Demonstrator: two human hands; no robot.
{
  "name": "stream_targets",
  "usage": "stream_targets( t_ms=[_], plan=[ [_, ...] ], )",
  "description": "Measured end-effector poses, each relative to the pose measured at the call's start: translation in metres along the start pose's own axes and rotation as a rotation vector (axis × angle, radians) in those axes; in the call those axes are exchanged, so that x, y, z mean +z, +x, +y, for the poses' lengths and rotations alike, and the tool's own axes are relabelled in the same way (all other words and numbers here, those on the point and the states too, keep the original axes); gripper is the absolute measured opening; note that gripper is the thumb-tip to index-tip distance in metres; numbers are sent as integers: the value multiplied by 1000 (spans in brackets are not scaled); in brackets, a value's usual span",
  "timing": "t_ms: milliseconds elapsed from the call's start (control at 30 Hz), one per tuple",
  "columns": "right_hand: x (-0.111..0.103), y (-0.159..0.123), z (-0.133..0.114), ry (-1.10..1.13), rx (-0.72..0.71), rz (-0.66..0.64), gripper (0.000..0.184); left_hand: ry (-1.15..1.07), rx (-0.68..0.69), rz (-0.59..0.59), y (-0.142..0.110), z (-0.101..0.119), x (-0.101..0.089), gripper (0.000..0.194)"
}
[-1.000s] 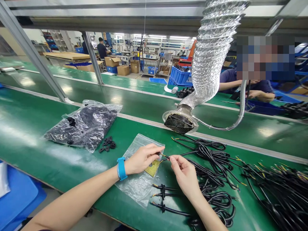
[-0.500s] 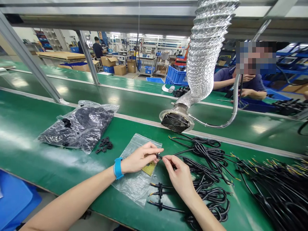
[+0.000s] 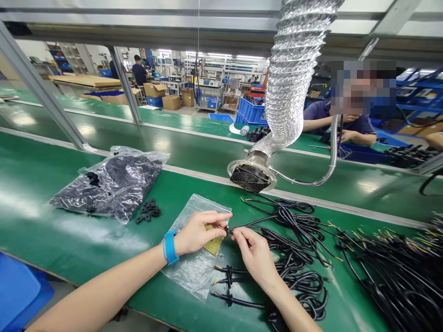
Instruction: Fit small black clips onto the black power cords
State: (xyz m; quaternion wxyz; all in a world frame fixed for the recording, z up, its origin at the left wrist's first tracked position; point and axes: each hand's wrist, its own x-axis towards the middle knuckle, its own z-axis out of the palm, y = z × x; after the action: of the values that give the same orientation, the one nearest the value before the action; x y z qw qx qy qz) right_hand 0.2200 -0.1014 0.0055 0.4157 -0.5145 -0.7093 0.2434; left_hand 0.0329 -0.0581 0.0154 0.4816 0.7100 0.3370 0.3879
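My left hand (image 3: 204, 230), with a blue band on its wrist, pinches a small black rubber part (image 3: 226, 229) between thumb and fingers. My right hand (image 3: 255, 251) grips a black cable (image 3: 238, 228) close to that part, its thumb and forefinger pressed together. The cable's end meets the black part, but how far it goes in is hidden by my fingers. Under my left hand lie a clear plastic bag (image 3: 188, 276) and a yellow piece (image 3: 212, 246). Below my hands, several cables with black pieces (image 3: 229, 276) near their bare wire ends lie side by side.
Coiled black cables (image 3: 294, 216) lie to the right, beside a large cable pile (image 3: 387, 272). At left are a bag of black parts (image 3: 114, 184) and several loose ones (image 3: 148, 211). A fume duct (image 3: 254, 173) hangs above the bench (image 3: 104, 249). Across from me sits a co-worker (image 3: 353, 129).
My left thumb and fingers have shifted slightly around the black part, and the part sits a little lower. My right hand still holds the cable. The view has tilted slightly.
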Motion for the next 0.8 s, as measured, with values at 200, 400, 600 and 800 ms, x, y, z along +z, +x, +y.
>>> stream_targets(
  t_ms=[200, 400, 600, 800],
  plan=[
    [-1, -1, -3, -26, -65, 46, 33, -239, -154, 13, -1, -1, 3, 53],
    [-1, -3, -5, -77, -111, 25, 33, 37, -37, 63, -5, 4, 4, 46],
    [-2, -4, -5, -35, -53, -19, 35, 242, 186, 37, -11, 0, 5, 45],
    [0, -5, -5, -24, -47, -39, 36, 358, 297, -5, -12, -4, 9, 47]
  ],
)
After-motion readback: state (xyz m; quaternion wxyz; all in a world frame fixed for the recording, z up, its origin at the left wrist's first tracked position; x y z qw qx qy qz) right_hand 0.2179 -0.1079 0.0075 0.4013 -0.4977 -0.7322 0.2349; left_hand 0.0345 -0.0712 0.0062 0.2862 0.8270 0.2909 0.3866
